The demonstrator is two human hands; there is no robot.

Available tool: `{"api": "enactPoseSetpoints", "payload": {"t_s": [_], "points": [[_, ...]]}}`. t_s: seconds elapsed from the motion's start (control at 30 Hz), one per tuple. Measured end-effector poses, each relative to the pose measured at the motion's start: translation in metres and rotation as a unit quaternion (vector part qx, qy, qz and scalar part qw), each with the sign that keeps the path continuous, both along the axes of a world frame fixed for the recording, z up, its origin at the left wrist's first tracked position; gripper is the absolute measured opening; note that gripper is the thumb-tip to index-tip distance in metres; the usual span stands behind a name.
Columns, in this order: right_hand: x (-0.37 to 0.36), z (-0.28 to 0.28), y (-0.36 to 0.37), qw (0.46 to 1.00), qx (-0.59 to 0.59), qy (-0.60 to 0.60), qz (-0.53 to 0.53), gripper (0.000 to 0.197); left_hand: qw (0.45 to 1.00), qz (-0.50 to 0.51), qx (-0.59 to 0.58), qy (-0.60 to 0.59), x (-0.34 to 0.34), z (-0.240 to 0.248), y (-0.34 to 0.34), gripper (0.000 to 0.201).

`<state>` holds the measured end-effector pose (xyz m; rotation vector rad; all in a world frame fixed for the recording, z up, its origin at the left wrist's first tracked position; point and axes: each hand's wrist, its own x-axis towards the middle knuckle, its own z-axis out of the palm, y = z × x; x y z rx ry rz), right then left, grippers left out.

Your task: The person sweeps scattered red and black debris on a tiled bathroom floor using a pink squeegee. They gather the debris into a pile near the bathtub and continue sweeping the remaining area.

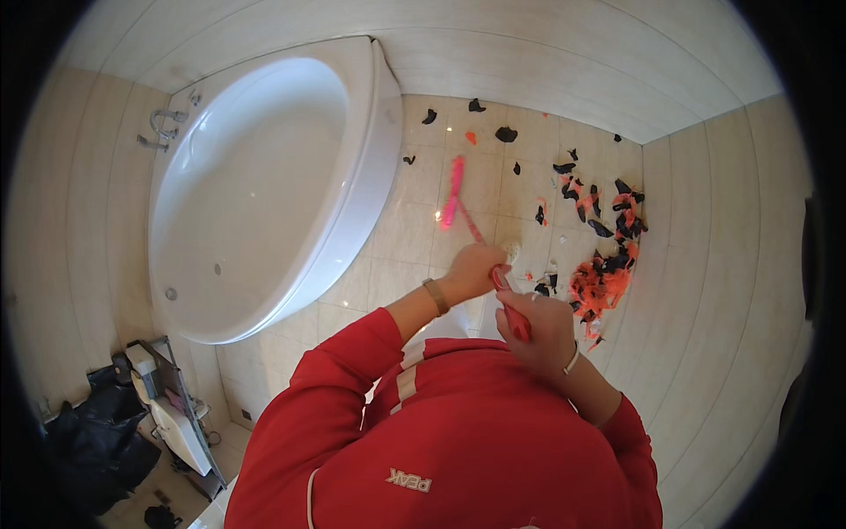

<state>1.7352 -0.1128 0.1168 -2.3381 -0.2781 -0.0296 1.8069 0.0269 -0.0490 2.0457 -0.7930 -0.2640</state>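
Observation:
Both my hands are wrapped round the handle of a broom, whose pink bristle head [453, 196] rests on the tiled floor right of the bathtub. My left hand [477, 270] is closed lower down the stick, closer to the bristles. Higher up, beside my body, my right hand [539, 328] closes round the red grip end. Black and orange-red scraps [603, 284] lie in a loose heap by the right wall. More black pieces [506, 134] are scattered on the tiles beyond the broom head.
A white bathtub [381, 185] with a chrome tap [164, 123] fills the left side. Pale tiled walls [714, 203] bound the floor at the far side and right. At the lower left stand a shelf-like rack [181, 414] and a black bag-like bundle [101, 445].

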Motion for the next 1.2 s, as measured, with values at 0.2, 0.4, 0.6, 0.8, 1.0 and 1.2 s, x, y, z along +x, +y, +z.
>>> {"api": "enactPoseSetpoints", "payload": {"t_s": [0.2,0.4,0.6,0.8,1.0,1.2], "points": [[0.066,-0.09,-0.049,0.987,0.124,0.078,-0.059,0.025,0.991,0.029,0.133,0.007,0.066,-0.072,-0.012,0.02],[0.081,-0.092,-0.134,0.963,0.14,0.181,-0.145,0.028,0.993,-0.049,0.102,0.026,0.097,-0.096,-0.112,0.013],[0.1,-0.011,-0.202,0.983,0.007,0.07,-0.168,0.023,0.991,-0.116,0.002,0.065,0.112,-0.045,-0.236,0.019],[0.139,0.037,-0.208,0.994,-0.036,-0.049,-0.092,0.022,0.992,-0.125,-0.003,0.011,0.161,0.041,-0.239,0.026],[0.194,0.013,-0.189,0.992,0.082,-0.027,-0.087,0.025,0.996,-0.063,0.066,0.004,0.217,0.048,-0.184,0.025],[0.271,-0.087,-0.162,0.976,0.164,0.104,-0.101,0.023,0.991,-0.003,0.13,0.025,0.276,-0.07,-0.122,0.023]]}}
